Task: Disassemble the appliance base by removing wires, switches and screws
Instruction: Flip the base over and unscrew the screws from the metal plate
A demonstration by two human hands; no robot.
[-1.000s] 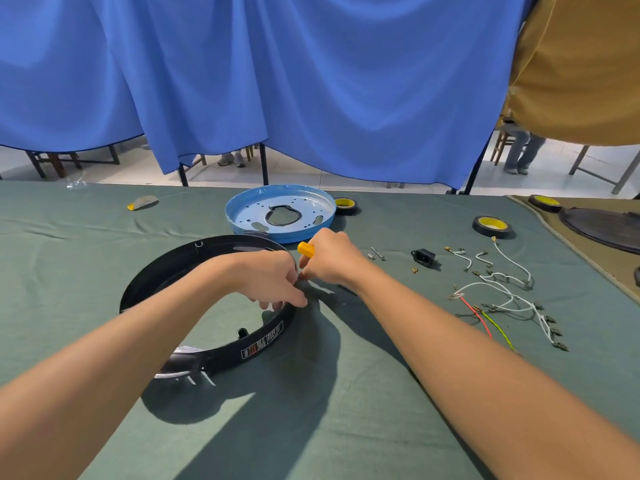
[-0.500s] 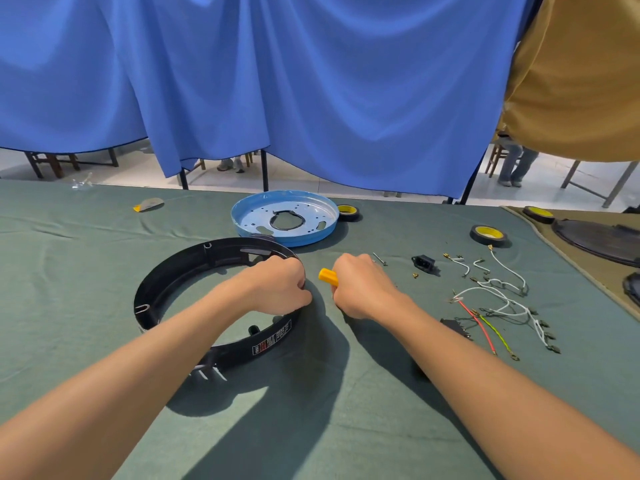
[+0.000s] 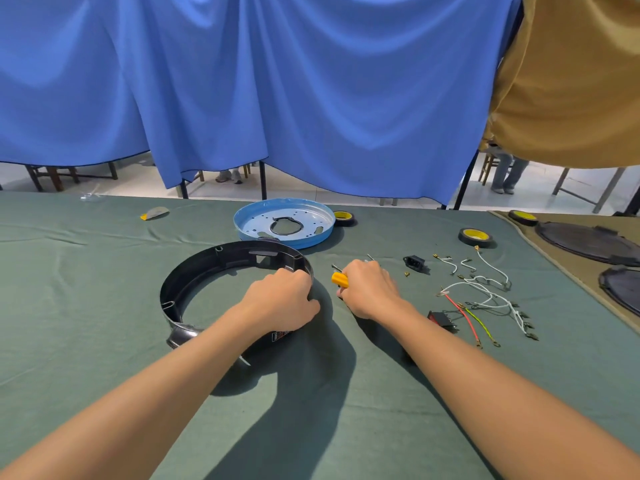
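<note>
A black ring-shaped appliance base (image 3: 207,268) lies on the green tablecloth. My left hand (image 3: 280,299) grips its right rim. Just right of the ring, my right hand (image 3: 369,289) is closed around a screwdriver with a yellow handle (image 3: 339,279); its tip is hidden by the hand. Removed white, red and yellow-green wires (image 3: 485,299) lie spread to the right. A black power socket (image 3: 414,261) and a black switch with a red rocker (image 3: 441,320) rest near them, with small screws (image 3: 407,273) beside the socket.
A blue metal plate (image 3: 242,220) sits behind the ring. Tape rolls (image 3: 475,235) (image 3: 344,216) lie at the back. A tan mat (image 3: 554,258) with dark round covers (image 3: 585,242) borders the right side. Blue curtain hangs beyond the table's far edge.
My right hand has drawn the screwdriver away from the ring's rim to the right. The left hand stays on the ring. The switch now lies uncovered near the wires.
</note>
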